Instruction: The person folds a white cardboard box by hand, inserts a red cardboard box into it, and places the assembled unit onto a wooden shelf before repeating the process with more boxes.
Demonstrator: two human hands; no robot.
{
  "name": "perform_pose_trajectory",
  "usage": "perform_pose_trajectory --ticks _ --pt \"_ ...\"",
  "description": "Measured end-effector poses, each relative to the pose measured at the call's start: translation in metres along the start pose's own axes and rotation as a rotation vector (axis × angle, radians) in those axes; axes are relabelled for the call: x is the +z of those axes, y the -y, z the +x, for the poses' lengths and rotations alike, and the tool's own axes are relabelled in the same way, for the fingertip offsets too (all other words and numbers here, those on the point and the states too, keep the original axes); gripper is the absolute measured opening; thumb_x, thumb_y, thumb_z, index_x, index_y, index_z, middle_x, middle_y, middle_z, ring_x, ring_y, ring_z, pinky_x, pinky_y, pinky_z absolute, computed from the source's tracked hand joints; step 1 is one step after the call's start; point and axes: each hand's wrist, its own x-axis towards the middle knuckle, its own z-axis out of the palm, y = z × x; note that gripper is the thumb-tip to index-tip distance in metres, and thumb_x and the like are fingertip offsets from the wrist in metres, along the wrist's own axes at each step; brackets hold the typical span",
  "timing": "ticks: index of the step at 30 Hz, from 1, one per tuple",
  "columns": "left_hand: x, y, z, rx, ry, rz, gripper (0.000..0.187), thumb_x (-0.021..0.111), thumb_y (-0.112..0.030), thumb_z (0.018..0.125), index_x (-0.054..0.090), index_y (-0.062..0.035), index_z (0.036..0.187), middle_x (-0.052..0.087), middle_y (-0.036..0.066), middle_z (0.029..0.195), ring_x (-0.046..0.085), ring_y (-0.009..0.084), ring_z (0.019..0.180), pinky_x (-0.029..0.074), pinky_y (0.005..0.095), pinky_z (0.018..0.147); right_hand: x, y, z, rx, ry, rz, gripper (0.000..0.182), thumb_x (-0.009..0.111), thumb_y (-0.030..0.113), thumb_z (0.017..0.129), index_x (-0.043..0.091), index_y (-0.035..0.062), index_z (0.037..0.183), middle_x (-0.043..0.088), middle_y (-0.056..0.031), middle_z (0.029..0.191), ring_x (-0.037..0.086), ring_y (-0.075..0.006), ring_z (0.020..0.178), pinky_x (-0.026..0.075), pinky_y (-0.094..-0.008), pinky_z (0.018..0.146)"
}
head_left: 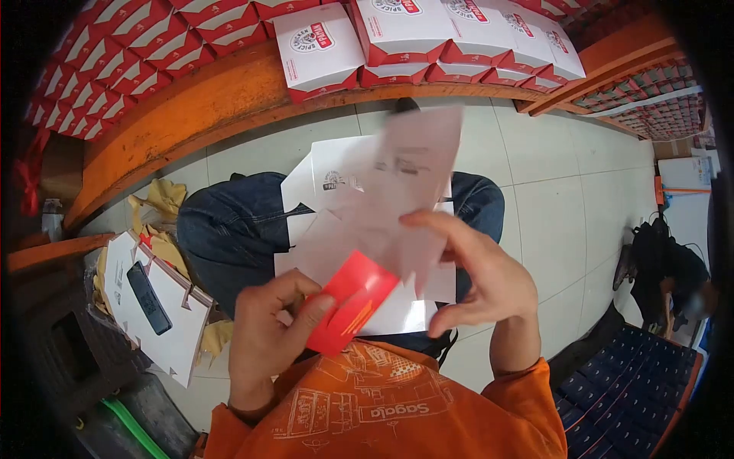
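My left hand (pixel 277 325) pinches a red card panel (pixel 353 302) with small yellow print, thumb on its face. Close beyond it rises a white card flap (pixel 420 153), smeared by motion and bearing blurred dark print. My right hand (pixel 489 271) is beside this flap, thumb and fingers spread apart, the index fingertip overlapping the flap in this view. Under both hands, flat white box blanks (pixel 329 164) with a printed logo and cut slots lie across my lap.
Finished red-and-white boxes (pixel 413 38) line an orange wooden shelf (pixel 183 115) ahead. At left, a phone (pixel 149 298) lies on more blanks (pixel 118 268) near crumpled brown paper (pixel 164 200). Dark blue boxes (pixel 619 390) stand at lower right; another person (pixel 665 268) is beyond them.
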Motion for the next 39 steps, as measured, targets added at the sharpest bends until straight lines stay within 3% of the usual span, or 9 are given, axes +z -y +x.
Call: perform_pose_trajectory --ticks 8,11,17,24,28,31,33,37,39 --pt "-0.010 0.003 0.035 0.186 0.122 -0.061 0.023 0.064 -0.006 0.082 0.055 0.0005 0.062 0.037 0.004 0.049 0.033 0.0062 0.045 0.026 0.0260 0.043 0.048 0.005 0.010 0.049 -0.309 -0.358 0.028 0.083 0.018 0.076 0.063 0.0011 0.088 0.057 -0.0056 0.066 0.058 -0.0164 0.053 0.046 -0.0250 0.051" --pt "-0.015 0.010 0.039 0.208 0.235 -0.114 0.015 0.062 -0.004 0.073 0.055 0.0000 0.061 0.035 0.003 0.049 0.033 0.0061 0.044 0.025 0.0261 0.043 0.052 0.001 0.009 0.111 -0.410 -0.337 0.034 0.084 0.020 0.074 0.064 0.0016 0.095 0.055 -0.0054 0.068 0.057 -0.0177 0.057 0.047 -0.0253 0.053" --pt "-0.019 0.013 0.045 0.239 0.345 -0.293 0.008 0.061 -0.004 0.069 0.058 -0.0005 0.063 0.037 0.002 0.051 0.032 0.0061 0.046 0.026 0.0256 0.044 0.041 0.014 0.007 -0.038 0.182 -0.492 0.064 0.084 0.032 0.068 0.058 0.0182 0.125 0.046 -0.0106 0.102 0.060 -0.0287 0.085 0.053 -0.0384 0.065" --pt "-0.064 0.008 0.041 0.392 0.523 0.019 0.020 0.079 -0.009 0.070 0.071 0.0007 0.086 0.066 0.012 0.071 0.067 0.0206 0.065 0.049 0.0285 0.059 -0.018 -0.021 -0.009 -0.191 -0.058 -0.534 0.085 0.088 0.033 0.059 0.051 0.0084 0.131 0.049 -0.0158 0.122 0.058 -0.0327 0.107 0.049 -0.0444 0.092" --pt "-0.064 -0.006 0.020 0.076 0.443 0.183 0.025 0.078 0.000 0.069 0.072 -0.0007 0.094 0.071 0.015 0.082 0.071 0.0260 0.078 0.054 0.0308 0.068 -0.021 0.004 -0.006 0.103 -0.322 -1.056 0.082 0.089 0.035 0.059 0.055 0.0067 0.128 0.053 -0.0161 0.123 0.054 -0.0341 0.114 0.042 -0.0469 0.102" --pt "-0.015 -0.025 0.023 0.282 0.376 0.134 0.024 0.080 -0.002 0.071 0.072 -0.0005 0.094 0.072 0.013 0.084 0.071 0.0231 0.078 0.054 0.0311 0.069 0.025 0.021 0.006 -0.262 -0.161 -0.653 0.065 0.088 0.043 0.063 0.065 0.0048 0.111 0.061 -0.0141 0.106 0.056 -0.0290 0.091 0.039 -0.0500 0.103" --pt "0.009 -0.021 0.025 0.119 0.300 -0.485 0.020 0.078 -0.004 0.077 0.072 0.0001 0.095 0.072 0.011 0.086 0.070 0.0172 0.080 0.054 0.0290 0.069 0.038 0.006 0.002 -0.336 -0.176 -0.436 0.053 0.088 0.036 0.067 0.067 0.0067 0.107 0.059 -0.0117 0.092 0.054 -0.0266 0.087 0.038 -0.0513 0.102" --pt "0.013 0.027 0.033 -0.037 0.465 -0.127 0.011 0.073 -0.004 0.084 0.072 0.0007 0.094 0.072 0.009 0.083 0.067 0.0104 0.080 0.052 0.0243 0.071 0.015 0.003 -0.019 -0.351 -0.398 -0.112 0.027 0.087 0.019 0.068 0.068 0.0084 0.085 0.057 -0.0099 0.094 0.054 -0.0274 0.090 0.037 -0.0482 0.098" --pt "0.006 0.018 0.035 -0.093 0.508 -0.175 0.011 0.073 -0.005 0.084 0.072 0.0012 0.093 0.072 0.009 0.080 0.066 0.0096 0.078 0.051 0.0241 0.070 0.022 0.018 -0.016 -0.366 -0.012 -0.318 0.019 0.083 0.015 0.070 0.067 0.0097 0.080 0.057 -0.0107 0.102 0.054 -0.0303 0.097 0.038 -0.0463 0.094"
